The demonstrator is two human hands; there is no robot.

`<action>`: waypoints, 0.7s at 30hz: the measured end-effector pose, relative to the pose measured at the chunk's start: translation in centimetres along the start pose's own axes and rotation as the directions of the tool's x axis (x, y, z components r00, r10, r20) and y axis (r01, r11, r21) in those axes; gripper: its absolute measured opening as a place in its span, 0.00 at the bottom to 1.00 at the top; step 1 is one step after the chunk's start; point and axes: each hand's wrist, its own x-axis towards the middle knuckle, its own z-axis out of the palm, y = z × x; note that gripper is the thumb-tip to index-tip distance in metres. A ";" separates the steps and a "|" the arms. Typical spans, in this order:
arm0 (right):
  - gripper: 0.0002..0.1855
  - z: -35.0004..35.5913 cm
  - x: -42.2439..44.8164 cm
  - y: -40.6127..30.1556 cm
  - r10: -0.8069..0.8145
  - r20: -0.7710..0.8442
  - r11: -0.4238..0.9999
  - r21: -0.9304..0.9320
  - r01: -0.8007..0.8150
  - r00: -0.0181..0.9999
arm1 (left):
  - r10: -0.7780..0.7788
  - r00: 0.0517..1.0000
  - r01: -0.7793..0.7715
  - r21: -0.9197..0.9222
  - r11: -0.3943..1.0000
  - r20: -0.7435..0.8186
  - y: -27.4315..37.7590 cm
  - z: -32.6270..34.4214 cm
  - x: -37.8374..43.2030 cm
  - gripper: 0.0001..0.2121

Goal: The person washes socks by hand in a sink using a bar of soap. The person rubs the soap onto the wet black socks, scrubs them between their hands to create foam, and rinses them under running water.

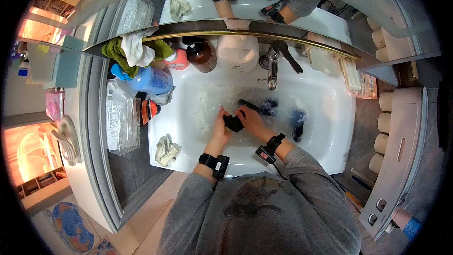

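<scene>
Over a white washbasin [329, 120] of cloudy, sudsy water, my left hand [222, 127] and my right hand [250, 118] both grip a wet black cloth item [234, 123], perhaps a sock. Its black end reaches up past my right hand's fingers. To the right of that hand, dark blue fabric [269, 107] lies in the water. Another dark blue and black piece [298, 124] is farther right in the basin. The chrome faucet [272, 72] stands above, at the back rim. Each wrist wears a black strap with a small device.
Along the back rim stand a large white jug [238, 55], a brown pump bottle [201, 56] and a pink container [177, 60]. A blue bottle [150, 79] lies at the left. A crumpled pale cloth [166, 151] rests on the front left corner. A mirror edge [254, 34] crosses above the faucet.
</scene>
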 end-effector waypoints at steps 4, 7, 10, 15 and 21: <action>0.19 0.8 -2.0 1.5 -0.443 -0.085 0.885 -0.200 0.420 0.893 | 0.322 0.945 -0.180 0.744 0.644 -0.050 0.9 -3.6 1.1 0.18; 0.22 1.3 -2.5 2.0 -0.539 0.288 0.675 -0.415 0.610 0.792 | 0.570 0.814 -0.126 0.992 -0.009 0.108 -0.2 -5.2 1.6 0.19; 0.21 2.3 -1.2 2.9 -0.375 0.275 0.776 -0.429 0.462 0.885 | 0.623 0.777 0.019 0.986 -0.165 0.089 -1.7 -4.2 1.4 0.19; 0.19 4.0 -0.3 2.0 -0.162 -0.021 0.919 -0.367 0.143 0.986 | 0.323 0.926 0.011 0.869 0.495 -0.195 -3.5 -2.0 0.9 0.24; 0.18 3.5 -1.1 -0.1 -0.057 -0.056 0.939 0.336 0.073 0.997 | -0.044 0.998 0.041 -0.076 0.996 -0.045 -3.4 -0.2 1.1 0.21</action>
